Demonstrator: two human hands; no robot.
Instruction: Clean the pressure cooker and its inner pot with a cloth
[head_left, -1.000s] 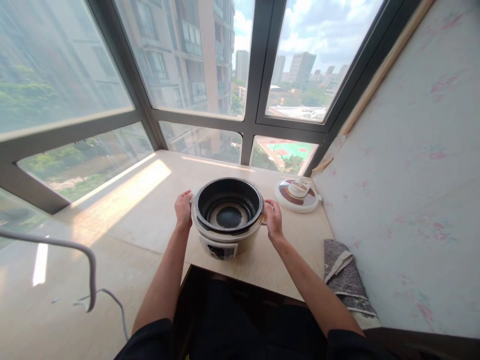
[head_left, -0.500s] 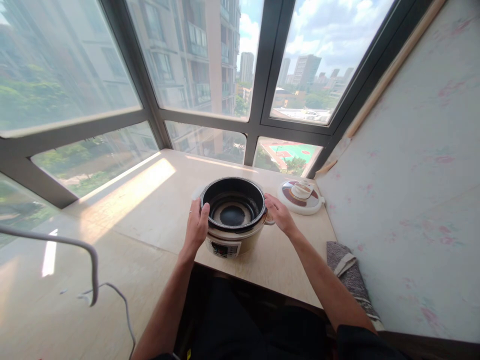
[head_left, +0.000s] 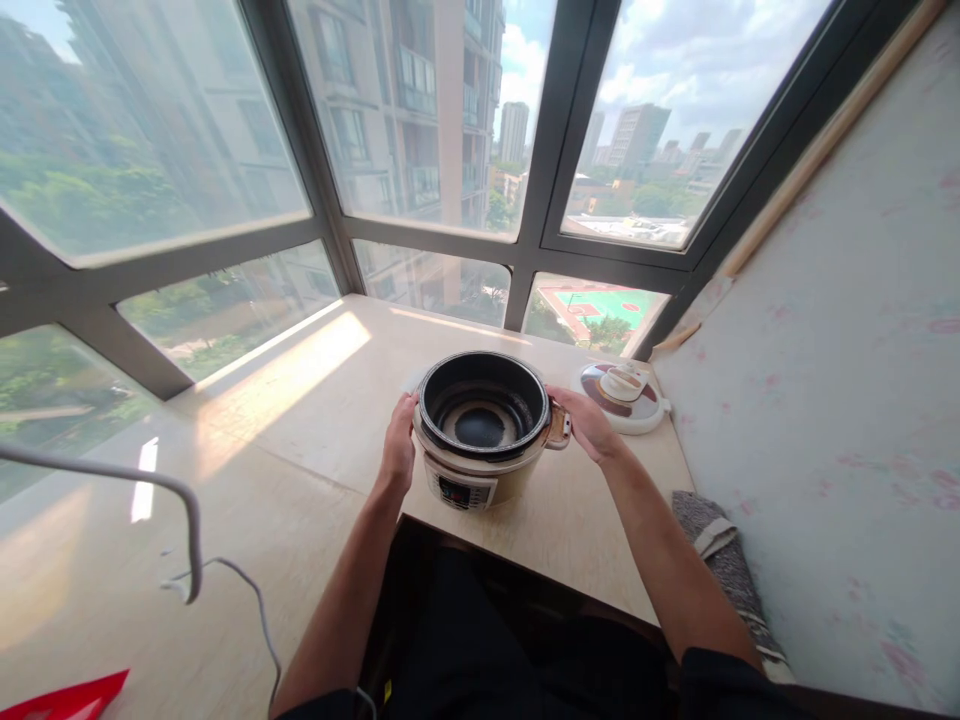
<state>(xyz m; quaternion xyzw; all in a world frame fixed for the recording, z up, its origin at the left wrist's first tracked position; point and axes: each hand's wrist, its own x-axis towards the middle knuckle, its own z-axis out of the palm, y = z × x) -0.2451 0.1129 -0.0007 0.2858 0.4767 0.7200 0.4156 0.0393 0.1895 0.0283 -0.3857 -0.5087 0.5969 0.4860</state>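
Observation:
An electric pressure cooker [head_left: 517,482] with a cream body and a front control panel stands lidless near the counter's front edge. Inside it sits a black inner pot [head_left: 480,392], its bottom stained with a pale ring. My left hand [head_left: 400,445] is closed against the cooker's left side, fingers partly hidden behind it. On the opposite side, my right hand [head_left: 586,425] grips around the right side handle [head_left: 558,428], its fingertips out of sight behind the cooker. The round lid [head_left: 626,405], brown and white with a knob, lies on the counter beyond my right hand.
The pale counter [head_left: 292,455] runs along framed windows. A grey cable [head_left: 191,510] hangs and lies at the left. Something red [head_left: 75,697] shows at the bottom left corner. A grey cloth [head_left: 716,560] lies beside the flowered wall [head_left: 847,430] at the right.
Both hands have shifted from the pot's upper rim down and outward to the cooker's sides, the right one to the handle. My view has turned slightly left, bringing the red thing into sight.

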